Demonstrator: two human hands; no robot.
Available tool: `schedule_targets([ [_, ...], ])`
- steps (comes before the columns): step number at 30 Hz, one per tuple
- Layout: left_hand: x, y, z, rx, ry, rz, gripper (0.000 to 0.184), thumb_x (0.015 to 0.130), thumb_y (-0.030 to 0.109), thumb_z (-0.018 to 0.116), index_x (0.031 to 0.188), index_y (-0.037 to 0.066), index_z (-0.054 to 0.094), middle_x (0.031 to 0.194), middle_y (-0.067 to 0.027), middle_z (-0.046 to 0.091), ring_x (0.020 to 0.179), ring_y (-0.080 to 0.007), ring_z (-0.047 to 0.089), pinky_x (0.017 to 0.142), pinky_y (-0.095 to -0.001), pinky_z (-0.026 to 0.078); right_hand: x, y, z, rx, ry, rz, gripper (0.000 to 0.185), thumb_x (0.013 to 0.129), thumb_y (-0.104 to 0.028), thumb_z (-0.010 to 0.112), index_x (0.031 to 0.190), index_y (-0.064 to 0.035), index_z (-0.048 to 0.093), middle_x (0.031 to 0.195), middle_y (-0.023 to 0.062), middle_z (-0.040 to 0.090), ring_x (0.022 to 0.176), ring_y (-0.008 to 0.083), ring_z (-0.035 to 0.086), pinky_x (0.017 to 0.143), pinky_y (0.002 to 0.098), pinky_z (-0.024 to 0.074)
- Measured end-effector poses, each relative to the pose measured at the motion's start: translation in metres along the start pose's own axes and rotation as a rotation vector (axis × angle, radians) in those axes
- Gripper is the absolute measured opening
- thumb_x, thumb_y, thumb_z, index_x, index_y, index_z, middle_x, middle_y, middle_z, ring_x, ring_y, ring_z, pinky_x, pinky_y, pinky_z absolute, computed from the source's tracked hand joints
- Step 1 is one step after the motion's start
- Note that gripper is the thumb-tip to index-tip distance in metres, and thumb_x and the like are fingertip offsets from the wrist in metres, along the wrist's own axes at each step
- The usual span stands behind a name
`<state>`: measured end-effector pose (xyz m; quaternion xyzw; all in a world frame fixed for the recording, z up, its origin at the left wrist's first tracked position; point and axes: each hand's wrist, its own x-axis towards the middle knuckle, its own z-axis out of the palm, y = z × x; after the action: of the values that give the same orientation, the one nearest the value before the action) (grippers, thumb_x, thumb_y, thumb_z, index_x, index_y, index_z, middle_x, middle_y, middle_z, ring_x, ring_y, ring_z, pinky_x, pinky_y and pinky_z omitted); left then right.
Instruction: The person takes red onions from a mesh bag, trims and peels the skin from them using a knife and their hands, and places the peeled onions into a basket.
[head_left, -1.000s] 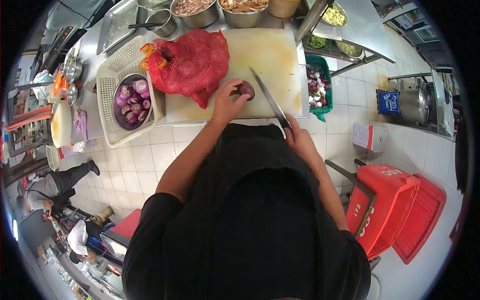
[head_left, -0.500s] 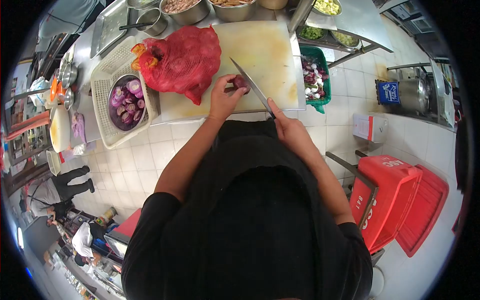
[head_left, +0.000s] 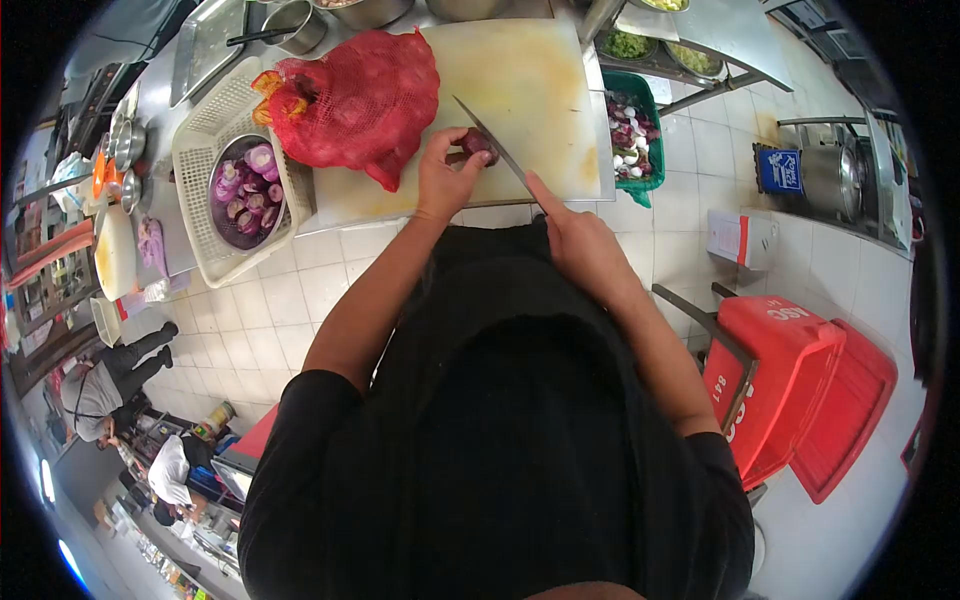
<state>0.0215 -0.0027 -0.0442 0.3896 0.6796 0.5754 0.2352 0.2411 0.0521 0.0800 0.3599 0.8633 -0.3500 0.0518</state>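
Observation:
A red onion (head_left: 477,146) is held in the fingers of my left hand (head_left: 447,178), above the near part of a white cutting board (head_left: 520,75). My right hand (head_left: 582,245) grips a knife (head_left: 497,146) by its handle, which the fingers mostly hide. The blade points away and to the left, its edge close beside the onion; whether it touches cannot be made out. Left of my hands lies a red mesh sack (head_left: 357,105), bulging with round contents. Beyond it, a metal bowl (head_left: 213,190) of peeled purple onions (head_left: 250,190) sits inside a white plastic basket (head_left: 187,165).
Right of the board, a green crate (head_left: 655,170) contains onion scraps. A metal pot (head_left: 300,28) and a tray (head_left: 205,50) stand at the back left. A red lidded bin (head_left: 775,385) is on the floor at right. Other people (head_left: 95,400) stand at far left.
The view has shifted slightly, so the table things sit a little higher. My left fingers have changed their hold on the onion, showing more of it. The knife remains close by.

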Motion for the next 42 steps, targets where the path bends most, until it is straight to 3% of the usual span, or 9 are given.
schedule_targets([
  [10, 0.004, -0.009, -0.002, -0.021, -0.031, -0.038, 0.04, 0.078, 0.004, 0.079, 0.113, 0.0, 0.059, 0.112, -0.0107, 0.06, 0.098, -0.0199, 0.064, 0.08, -0.0309, 0.059, 0.006, -0.012, -0.009, -0.036, -0.004, 0.0, 0.063, 0.093, -0.009, 0.05, 0.152, -0.0236, 0.033, 0.075, 0.0283, 0.064, 0.071, 0.046, 0.063, 0.069, 0.0569, 0.0487],
  [13, 0.0, -0.006, 0.001, 0.023, -0.027, 0.094, 0.041, 0.078, 0.003, 0.079, 0.114, 0.001, 0.059, 0.116, -0.0115, 0.058, 0.1, -0.0202, 0.064, 0.082, -0.0317, 0.059, 0.011, -0.012, -0.006, -0.03, -0.001, -0.002, 0.064, 0.093, -0.008, 0.05, 0.153, -0.0239, 0.033, 0.076, 0.0281, 0.064, 0.071, 0.0458, 0.063, 0.069, 0.0566, 0.049],
  [24, 0.002, -0.018, 0.002, -0.063, -0.033, 0.015, 0.042, 0.079, 0.003, 0.079, 0.114, 0.002, 0.057, 0.118, -0.0111, 0.057, 0.104, -0.0211, 0.063, 0.084, -0.0333, 0.058, 0.029, -0.013, 0.006, -0.048, 0.055, -0.034, 0.065, 0.092, -0.008, 0.049, 0.153, -0.0245, 0.032, 0.077, 0.028, 0.065, 0.071, 0.0459, 0.063, 0.07, 0.0566, 0.0499],
  [30, 0.0, -0.008, 0.0, 0.014, -0.032, 0.055, 0.042, 0.078, 0.004, 0.079, 0.115, 0.003, 0.058, 0.115, -0.0103, 0.058, 0.103, -0.0205, 0.062, 0.083, -0.0332, 0.058, 0.007, -0.013, -0.003, -0.11, -0.087, 0.073, 0.075, 0.085, -0.005, 0.053, 0.153, -0.0259, 0.03, 0.081, 0.0265, 0.067, 0.075, 0.043, 0.067, 0.07, 0.0557, 0.0525],
  [32, 0.002, -0.021, 0.001, -0.098, -0.025, 0.001, 0.043, 0.078, 0.005, 0.079, 0.115, 0.004, 0.058, 0.114, -0.0105, 0.059, 0.104, -0.0204, 0.062, 0.083, -0.0332, 0.058, 0.018, -0.006, 0.009, -0.049, -0.034, 0.042, 0.073, 0.087, -0.006, 0.052, 0.153, -0.0271, 0.03, 0.081, 0.0273, 0.067, 0.075, 0.044, 0.067, 0.069, 0.0563, 0.0522],
  [36, 0.0, 0.002, -0.005, 0.086, -0.07, 0.029, 0.044, 0.08, 0.007, 0.078, 0.118, 0.001, 0.056, 0.116, -0.011, 0.059, 0.104, -0.0206, 0.062, 0.083, -0.032, 0.057, 0.052, 0.021, 0.042, 0.011, 0.03, 0.01, 0.067, 0.092, -0.009, 0.049, 0.153, -0.028, 0.03, 0.081, 0.0286, 0.066, 0.076, 0.0456, 0.066, 0.069, 0.0572, 0.0515],
  [42, -0.009, 0.001, -0.017, 0.002, -0.08, -0.031, 0.046, 0.087, 0.009, 0.07, 0.129, -0.001, 0.052, 0.121, -0.014, 0.058, 0.107, -0.0221, 0.061, 0.087, -0.0333, 0.054, 0.051, 0.038, 0.057, 0.104, 0.073, 0.013, 0.064, 0.095, -0.012, 0.047, 0.153, -0.0292, 0.029, 0.079, 0.0291, 0.066, 0.072, 0.047, 0.065, 0.07, 0.0585, 0.0502],
])
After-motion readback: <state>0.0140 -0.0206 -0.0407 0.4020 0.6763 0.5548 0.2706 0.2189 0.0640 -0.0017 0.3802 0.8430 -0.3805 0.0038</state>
